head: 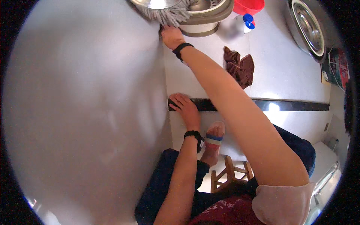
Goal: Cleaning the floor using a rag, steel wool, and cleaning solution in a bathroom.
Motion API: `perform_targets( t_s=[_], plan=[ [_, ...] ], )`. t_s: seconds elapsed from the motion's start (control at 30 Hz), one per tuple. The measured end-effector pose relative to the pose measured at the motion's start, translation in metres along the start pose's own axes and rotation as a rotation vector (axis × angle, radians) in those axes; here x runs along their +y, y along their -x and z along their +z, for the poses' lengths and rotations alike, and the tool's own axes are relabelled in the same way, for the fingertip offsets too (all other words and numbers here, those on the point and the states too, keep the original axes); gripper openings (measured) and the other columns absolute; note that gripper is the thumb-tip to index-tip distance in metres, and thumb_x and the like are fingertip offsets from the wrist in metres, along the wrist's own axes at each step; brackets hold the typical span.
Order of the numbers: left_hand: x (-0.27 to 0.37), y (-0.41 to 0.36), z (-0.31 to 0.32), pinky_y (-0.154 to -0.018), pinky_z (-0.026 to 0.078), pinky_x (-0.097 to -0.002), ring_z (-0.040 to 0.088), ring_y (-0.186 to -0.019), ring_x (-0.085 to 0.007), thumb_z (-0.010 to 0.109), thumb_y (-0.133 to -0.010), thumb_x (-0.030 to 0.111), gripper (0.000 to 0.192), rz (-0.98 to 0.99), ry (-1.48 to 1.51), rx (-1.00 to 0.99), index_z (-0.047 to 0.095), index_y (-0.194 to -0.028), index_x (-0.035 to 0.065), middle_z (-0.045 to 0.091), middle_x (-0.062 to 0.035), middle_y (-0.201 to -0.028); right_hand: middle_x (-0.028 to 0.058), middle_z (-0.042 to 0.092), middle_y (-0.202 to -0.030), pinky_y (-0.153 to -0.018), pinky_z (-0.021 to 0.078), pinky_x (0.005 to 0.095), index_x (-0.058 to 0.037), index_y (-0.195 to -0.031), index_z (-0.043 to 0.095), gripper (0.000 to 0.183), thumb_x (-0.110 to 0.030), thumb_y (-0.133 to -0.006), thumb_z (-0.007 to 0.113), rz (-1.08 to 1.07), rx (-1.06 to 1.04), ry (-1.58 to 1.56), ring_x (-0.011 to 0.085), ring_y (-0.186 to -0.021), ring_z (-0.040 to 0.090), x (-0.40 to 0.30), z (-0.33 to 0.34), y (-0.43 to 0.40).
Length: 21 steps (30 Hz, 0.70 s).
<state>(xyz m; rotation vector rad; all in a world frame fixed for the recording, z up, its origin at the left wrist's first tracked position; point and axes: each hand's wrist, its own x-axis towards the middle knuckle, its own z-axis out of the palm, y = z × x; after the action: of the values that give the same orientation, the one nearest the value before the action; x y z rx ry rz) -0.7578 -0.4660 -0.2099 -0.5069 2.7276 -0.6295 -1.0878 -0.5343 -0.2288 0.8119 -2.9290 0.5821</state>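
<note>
My right hand (172,36) reaches far forward to the foot of the wall (92,84), just below the grey strands of a mop head (168,14). Its fingers bend round something dark at the wall's corner, too hidden to name. Resting on the black strip (204,105) across the floor is my left hand (184,107), fingers spread and holding nothing. A crumpled dark brown cloth (240,67) lies on the pale floor (197,78), to the right of my right forearm.
Beside the mop stands a mop bucket (202,21). A red container (249,6) and a white bottle with a blue cap (248,21) are to its right. A metal basin (306,28) is at the far right. A wooden stool (230,171) is near my legs.
</note>
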Motion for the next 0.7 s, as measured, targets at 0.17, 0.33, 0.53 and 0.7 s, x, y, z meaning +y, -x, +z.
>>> perform_targets(
  t_s=[0.17, 0.33, 0.53, 0.7],
  plan=[
    [-0.029, -0.001, -0.011, -0.118, 0.017, -0.0653, 0.022, -0.147, -0.0504, 0.041, -0.099, 0.016, 0.054, -0.027, 0.003, -0.059, 0.036, -0.147, -0.0079, 0.031, -0.0323, -0.154, 0.0151, 0.059, -0.113, -0.092, 0.0472, 0.0414, -0.0004, -0.092, 0.071, 0.022, -0.014, -0.086, 0.056, -0.237, -0.089, 0.0, 0.0314, -0.109, 0.056, -0.065, -0.014, 0.108],
    [-0.023, 0.003, 0.002, -0.118, 0.016, -0.0648, 0.022, -0.148, -0.0486, 0.041, -0.099, 0.016, 0.054, -0.005, 0.224, 0.002, 0.037, -0.147, -0.0084, 0.031, -0.032, -0.154, 0.0143, 0.06, -0.113, -0.093, 0.0467, 0.0416, 0.0005, -0.095, 0.07, 0.022, -0.017, -0.086, 0.059, -0.459, -0.173, -0.2, 0.0297, -0.109, 0.055, -0.07, -0.021, 0.206],
    [-0.021, -0.001, -0.007, -0.118, 0.014, -0.0648, 0.022, -0.147, -0.0495, 0.042, -0.099, 0.017, 0.055, -0.008, 0.1, -0.016, 0.036, -0.147, -0.0093, 0.03, -0.0321, -0.155, 0.0111, 0.06, -0.111, -0.094, 0.0455, 0.0408, -0.0016, -0.093, 0.07, 0.019, -0.015, -0.089, 0.057, -0.335, 0.017, -0.136, 0.0283, -0.108, 0.055, -0.053, -0.011, 0.152],
    [-0.01, -0.004, -0.002, -0.118, 0.014, -0.0659, 0.022, -0.147, -0.0496, 0.043, -0.098, 0.016, 0.055, 0.004, 0.131, 0.02, 0.036, -0.146, -0.0103, 0.031, -0.0324, -0.154, 0.0109, 0.06, -0.109, -0.091, 0.0463, 0.0405, -0.0036, -0.09, 0.071, 0.017, -0.013, -0.088, 0.057, -0.178, 0.03, -0.054, 0.0282, -0.107, 0.056, -0.03, -0.01, 0.083]
  ],
)
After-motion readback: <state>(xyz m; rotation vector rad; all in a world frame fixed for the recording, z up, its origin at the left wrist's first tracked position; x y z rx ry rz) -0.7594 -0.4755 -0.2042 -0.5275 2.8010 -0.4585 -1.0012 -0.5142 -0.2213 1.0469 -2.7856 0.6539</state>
